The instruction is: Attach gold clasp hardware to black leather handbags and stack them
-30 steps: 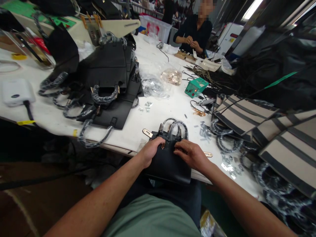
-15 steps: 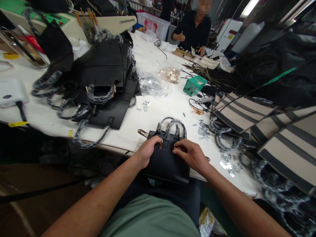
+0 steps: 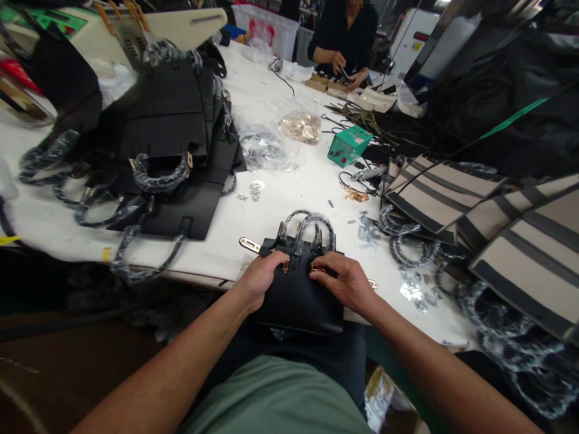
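Note:
A small black handbag (image 3: pixel 298 304) with two plastic-wrapped handles (image 3: pixel 316 226) rests at the table's front edge, against my lap. My left hand (image 3: pixel 259 282) grips its upper left side, the thumb beside a gold metal fitting (image 3: pixel 286 265); the other fingers are mostly hidden. My right hand (image 3: pixel 342 278) pinches a small gold fitting (image 3: pixel 313 269) against the bag's front, right of the handle base. A strap with a gold metal end plate (image 3: pixel 249 244) sticks out to the bag's left. Another metal strap end (image 3: pixel 373 284) shows beyond my right hand.
Black bags (image 3: pixel 158 114) are piled at left. Beige-and-black striped bag panels (image 3: pixel 520 259) with wrapped handles lie at right. Small metal plates (image 3: pixel 368 229), a green control box (image 3: pixel 349 144) and a bag of gold parts (image 3: pixel 301 128) are on the table. A co-worker (image 3: pixel 346 42) sits opposite.
The view has shifted slightly, moving the bag pile leftward in the picture. Both my hands keep their places on the handbag. The co-worker's hands have come closer together over the table.

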A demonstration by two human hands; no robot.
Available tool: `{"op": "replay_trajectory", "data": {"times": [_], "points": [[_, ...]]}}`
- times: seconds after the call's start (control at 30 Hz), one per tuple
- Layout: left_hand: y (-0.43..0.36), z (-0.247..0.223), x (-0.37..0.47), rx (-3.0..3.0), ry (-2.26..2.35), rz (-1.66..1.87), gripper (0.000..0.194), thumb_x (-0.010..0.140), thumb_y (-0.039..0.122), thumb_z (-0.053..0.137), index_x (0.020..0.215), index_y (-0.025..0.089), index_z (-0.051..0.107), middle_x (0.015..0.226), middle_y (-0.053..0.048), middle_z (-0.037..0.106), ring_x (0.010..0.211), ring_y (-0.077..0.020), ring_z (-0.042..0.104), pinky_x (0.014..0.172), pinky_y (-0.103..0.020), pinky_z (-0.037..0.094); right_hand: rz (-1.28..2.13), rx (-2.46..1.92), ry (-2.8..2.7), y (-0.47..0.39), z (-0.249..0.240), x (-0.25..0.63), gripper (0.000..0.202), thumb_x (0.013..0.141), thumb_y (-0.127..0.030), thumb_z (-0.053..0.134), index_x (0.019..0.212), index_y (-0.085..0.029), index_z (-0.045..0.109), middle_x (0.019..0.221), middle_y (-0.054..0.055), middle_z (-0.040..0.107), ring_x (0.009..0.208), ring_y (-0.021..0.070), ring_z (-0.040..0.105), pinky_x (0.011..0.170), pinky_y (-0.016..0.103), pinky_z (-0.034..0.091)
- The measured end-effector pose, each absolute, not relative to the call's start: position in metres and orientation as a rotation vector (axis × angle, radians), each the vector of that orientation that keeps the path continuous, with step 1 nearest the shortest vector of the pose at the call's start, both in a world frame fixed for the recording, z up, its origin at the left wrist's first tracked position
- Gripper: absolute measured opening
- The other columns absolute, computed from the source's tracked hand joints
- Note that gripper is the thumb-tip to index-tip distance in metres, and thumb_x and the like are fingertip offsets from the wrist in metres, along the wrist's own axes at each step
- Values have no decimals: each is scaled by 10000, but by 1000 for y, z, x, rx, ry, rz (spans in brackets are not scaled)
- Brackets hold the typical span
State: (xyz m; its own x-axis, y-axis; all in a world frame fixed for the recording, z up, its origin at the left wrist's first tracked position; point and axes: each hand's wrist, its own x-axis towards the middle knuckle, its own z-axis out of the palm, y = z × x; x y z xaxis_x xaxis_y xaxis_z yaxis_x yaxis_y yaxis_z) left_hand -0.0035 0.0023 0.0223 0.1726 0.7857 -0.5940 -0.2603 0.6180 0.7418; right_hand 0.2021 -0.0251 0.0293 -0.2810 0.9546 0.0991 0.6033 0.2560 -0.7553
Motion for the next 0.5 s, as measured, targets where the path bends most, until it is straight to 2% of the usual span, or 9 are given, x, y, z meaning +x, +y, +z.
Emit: {"op": "replay_trajectory", "data": {"times": [0.27, 0.5], "points": [[1, 18, -5, 513, 1149, 815, 134, 682, 296, 688, 689, 175, 630, 694, 7, 655, 673, -166, 585, 692, -278, 458, 726, -1481, -1985, -28, 31, 192, 77, 877, -283, 675, 930, -252, 722, 854, 21, 695, 786, 173, 651, 746, 291, 506], [-2, 11, -7, 558, 1110, 840, 150, 692, 322, 682, 735, 186, 635, 736, 10, 661, 727, -184, 600, 724, -290, 459, 645, -1419, -1993, -38, 24, 194, 217, 940, -309, 579, 1114, -261, 700, 925, 58, 702, 823, 185, 653, 754, 312, 539]]}}
